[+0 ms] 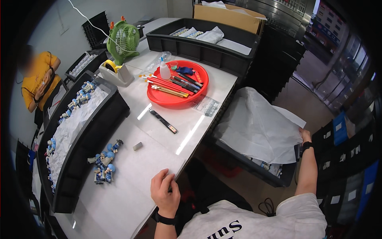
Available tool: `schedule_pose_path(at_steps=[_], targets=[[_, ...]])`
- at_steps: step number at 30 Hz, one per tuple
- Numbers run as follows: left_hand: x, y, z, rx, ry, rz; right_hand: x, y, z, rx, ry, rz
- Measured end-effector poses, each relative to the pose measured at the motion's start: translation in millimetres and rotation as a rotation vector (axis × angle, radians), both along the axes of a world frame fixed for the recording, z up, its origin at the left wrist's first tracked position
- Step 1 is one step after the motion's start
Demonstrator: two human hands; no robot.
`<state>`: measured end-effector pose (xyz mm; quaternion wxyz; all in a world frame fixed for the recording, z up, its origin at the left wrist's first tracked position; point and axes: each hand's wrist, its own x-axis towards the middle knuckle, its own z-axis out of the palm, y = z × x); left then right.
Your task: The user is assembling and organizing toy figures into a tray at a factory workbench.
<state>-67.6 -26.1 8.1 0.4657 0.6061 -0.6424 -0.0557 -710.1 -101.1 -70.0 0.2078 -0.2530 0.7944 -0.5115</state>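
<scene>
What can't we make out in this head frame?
All in the head view:
Low bin: most contents, hidden by the white sheet over it.
Right hand: exact finger grip at the sheet's edge, too small.
Left hand: palm, hidden by the back of the hand.
Figures on the table: fine details, too small.
Co-worker's hands: anything held, too small.

Lit cool and evenly across the tabletop (161, 145), probably from overhead. Shows hard white streaks of glare there. Loses detail to deep shadow around the stacked black crates (274, 57). Dims to violet over the building (328, 26) at upper right. Bends straight edges and falls to black toward the rim. Smeared over the head of the far person (39, 75); reasonably sharp centrally.
</scene>
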Motion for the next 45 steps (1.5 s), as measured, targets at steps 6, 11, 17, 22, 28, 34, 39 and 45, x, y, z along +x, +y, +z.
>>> schedule_pose_path(at_steps=[6, 11, 17, 22, 28, 34, 39, 45], targets=[[-3.4, -2.6, 0.2, -0.003, -0.016, -0.003, -89.9, 52.9, -62.5, 0.31, 0.09, -0.14], [-3.1, -1.4, 0.7, 0.011, -0.032, 0.012, -54.1, 81.7, -80.2, 0.489, 0.207, -0.2], [-3.8, -1.2, 2.2, 0.012, -0.042, 0.019, -30.6, 111.2, -79.5, 0.503, 0.366, -0.242], [-5.3, -2.6, 0.8, 0.005, -0.042, 0.006, -43.0, 119.1, -83.5, 0.558, 0.558, -0.527], [-9.0, -2.2, 1.4, 0.015, -0.049, 0.013, 127.1, 60.6, 16.3, -0.152, 0.582, 0.3], [-9.1, 0.1, 0.3, 0.046, -0.038, 0.015, 169.2, 16.5, -15.7, 0.164, 0.845, 0.912], [-7.6, -4.3, -3.4, 0.053, -0.064, 0.021, 129.6, -8.2, -33.5, 0.855, 0.704, 0.453], [-10.2, -4.1, 3.1, 0.066, -0.113, 0.05, 102.1, 5.8, -46.8, 1.114, 0.451, 0.343]])
